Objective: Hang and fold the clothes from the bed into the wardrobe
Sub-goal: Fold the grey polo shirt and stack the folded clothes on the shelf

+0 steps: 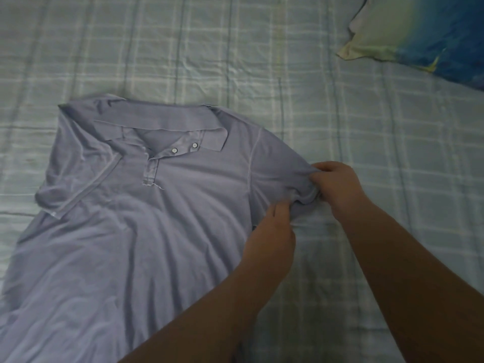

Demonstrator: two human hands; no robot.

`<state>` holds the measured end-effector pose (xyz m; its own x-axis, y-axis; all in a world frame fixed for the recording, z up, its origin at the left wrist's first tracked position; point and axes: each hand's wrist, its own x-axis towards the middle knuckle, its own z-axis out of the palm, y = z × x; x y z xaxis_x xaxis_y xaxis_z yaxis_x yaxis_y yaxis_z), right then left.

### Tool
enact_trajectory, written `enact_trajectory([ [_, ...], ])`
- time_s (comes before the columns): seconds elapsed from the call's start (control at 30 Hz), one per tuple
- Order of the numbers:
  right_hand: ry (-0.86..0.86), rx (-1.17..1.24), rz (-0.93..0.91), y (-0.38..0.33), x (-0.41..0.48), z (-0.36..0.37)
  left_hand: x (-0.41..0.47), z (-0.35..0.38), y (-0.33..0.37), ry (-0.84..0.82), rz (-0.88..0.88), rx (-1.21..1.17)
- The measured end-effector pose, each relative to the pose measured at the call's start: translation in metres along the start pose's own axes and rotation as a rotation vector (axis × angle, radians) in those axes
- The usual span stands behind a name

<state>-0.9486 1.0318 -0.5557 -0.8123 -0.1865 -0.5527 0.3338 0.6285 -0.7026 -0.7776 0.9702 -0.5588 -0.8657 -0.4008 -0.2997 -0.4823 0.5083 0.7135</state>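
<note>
A lavender polo shirt (146,226) lies face up on the bed, collar toward the far side, two white buttons at the placket. Its left sleeve is folded in over the chest. My right hand (337,189) grips the bunched end of the shirt's right sleeve. My left hand (269,239) pinches the same sleeve's lower edge near the armpit seam. Both forearms reach in from the lower right, the left one lying across the shirt's lower part.
The bed is covered with a pale green-grey plaid sheet (366,127). A pillow (424,38) in a blue, yellow and white cover lies at the far right corner. The wardrobe is out of view.
</note>
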Motion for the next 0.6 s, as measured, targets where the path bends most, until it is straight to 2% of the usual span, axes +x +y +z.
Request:
enact_trajectory([
  [0.17, -0.079, 0.416, 0.066, -0.045, -0.028, 0.034, -0.012, -0.038, -0.024, 0.098, 0.001, -0.311],
  [0.27, -0.106, 0.430, -0.006, -0.071, -0.045, 0.068, -0.021, -0.068, -0.052, 0.117, -0.081, -0.431],
  [0.4, -0.117, 0.293, -0.128, -0.086, -0.058, 0.133, -0.028, -0.095, -0.093, 0.119, -0.265, -0.557],
  [0.5, -0.156, 0.340, -0.069, -0.081, -0.065, 0.183, -0.031, -0.101, -0.121, 0.090, -0.394, -0.698],
  [0.6, -0.217, 0.469, 0.010, -0.076, -0.071, 0.211, -0.035, -0.108, -0.144, 0.118, -0.462, -0.693],
])
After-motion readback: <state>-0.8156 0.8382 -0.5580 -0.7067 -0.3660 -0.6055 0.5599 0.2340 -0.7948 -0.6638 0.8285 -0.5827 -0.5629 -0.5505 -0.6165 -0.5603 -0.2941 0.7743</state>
